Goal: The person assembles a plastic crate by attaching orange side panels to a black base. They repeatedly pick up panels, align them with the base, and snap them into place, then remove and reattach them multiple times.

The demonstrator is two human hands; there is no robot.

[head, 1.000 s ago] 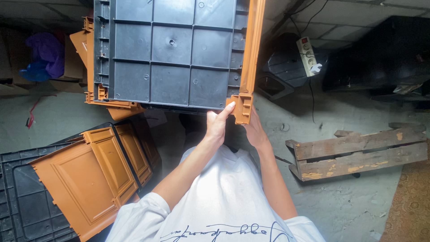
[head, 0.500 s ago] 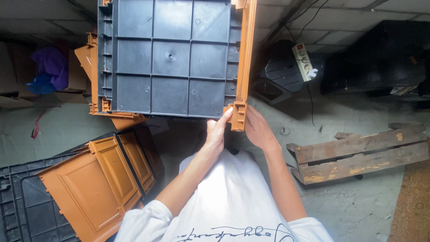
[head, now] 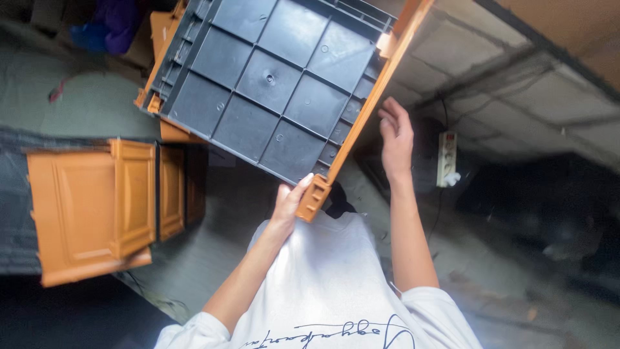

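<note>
The left hand [head: 288, 201] clamps the lower corner of the grey panel [head: 271, 84] at upper centre, steadying its tilt, while the right hand [head: 395, 134], fingers apart, hovers beside its orange edge [head: 368, 110].

Dark grey ribbed panel [head: 271, 90], orange-edged, tilts from ten o'clock down to six o'clock; its orange corner post [head: 314, 197] points toward six.
</note>
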